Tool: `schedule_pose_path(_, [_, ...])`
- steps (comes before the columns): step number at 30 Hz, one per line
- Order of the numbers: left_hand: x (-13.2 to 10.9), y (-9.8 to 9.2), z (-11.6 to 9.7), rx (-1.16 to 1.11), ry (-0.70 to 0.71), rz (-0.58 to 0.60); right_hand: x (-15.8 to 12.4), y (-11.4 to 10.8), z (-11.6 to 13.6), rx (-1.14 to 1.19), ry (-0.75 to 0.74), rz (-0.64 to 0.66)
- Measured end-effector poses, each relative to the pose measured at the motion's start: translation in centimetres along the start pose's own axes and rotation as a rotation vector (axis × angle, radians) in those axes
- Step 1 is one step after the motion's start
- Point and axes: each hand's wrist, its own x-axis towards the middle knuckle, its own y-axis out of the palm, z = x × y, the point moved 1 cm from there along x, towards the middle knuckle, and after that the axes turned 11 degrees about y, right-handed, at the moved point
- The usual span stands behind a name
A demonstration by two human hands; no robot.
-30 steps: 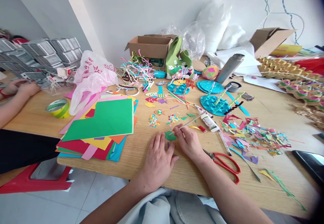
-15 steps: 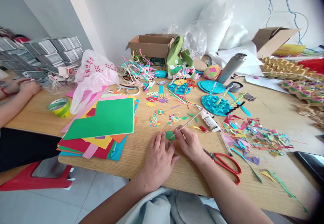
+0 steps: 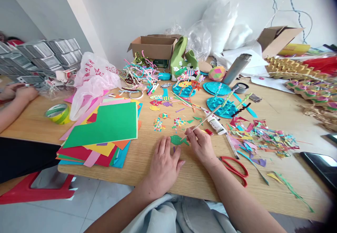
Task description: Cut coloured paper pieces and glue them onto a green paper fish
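Note:
My left hand (image 3: pixel 163 164) lies flat on the table, its fingertips at the near left edge of a green paper fish (image 3: pixel 176 140). In my right hand (image 3: pixel 202 146) a thin pale stick (image 3: pixel 210 116) is pinched, its lower tip at the fish's tail end. Just beyond the fish are small heaps of colored paper bits (image 3: pixel 179 122) and a patterned paper fish (image 3: pixel 164 115). A white glue tube (image 3: pixel 217 125) lies past my right hand. Red-handled scissors (image 3: pixel 237 169) lie beside my right wrist, their blades partly hidden by it.
Colored paper sheets (image 3: pixel 116 124) are stacked at left, near yellow tape (image 3: pixel 57 113). Paper scraps (image 3: pixel 263 136) spread at right by a phone (image 3: pixel 319 168). Behind stand blue discs (image 3: pixel 222 108), a metal flask (image 3: pixel 238 68) and pipe cleaners (image 3: pixel 140 73). Another person's hands (image 3: pixel 22 93) rest far left.
My right hand has moved slightly right and away from my left hand, taking the stick along. More of the green fish and its tail now shows. My left hand stays in place.

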Motion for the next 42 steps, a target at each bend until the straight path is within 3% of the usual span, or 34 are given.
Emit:
schedule_pose_path(23, [0.19,-0.09,-0.11,0.000,-0.022,0.015,-0.22,0.33,0.69,-0.075,-0.062,0.097])
schedule_pose_path(32, [0.18,-0.09,-0.09,-0.001,-0.023,0.015,-0.05,0.45,0.45,-0.054,-0.074,0.047])
schedule_pose_path(42, [0.17,-0.12,-0.06,0.004,-0.017,0.005,-0.28,0.29,0.87,-0.083,-0.097,0.101])
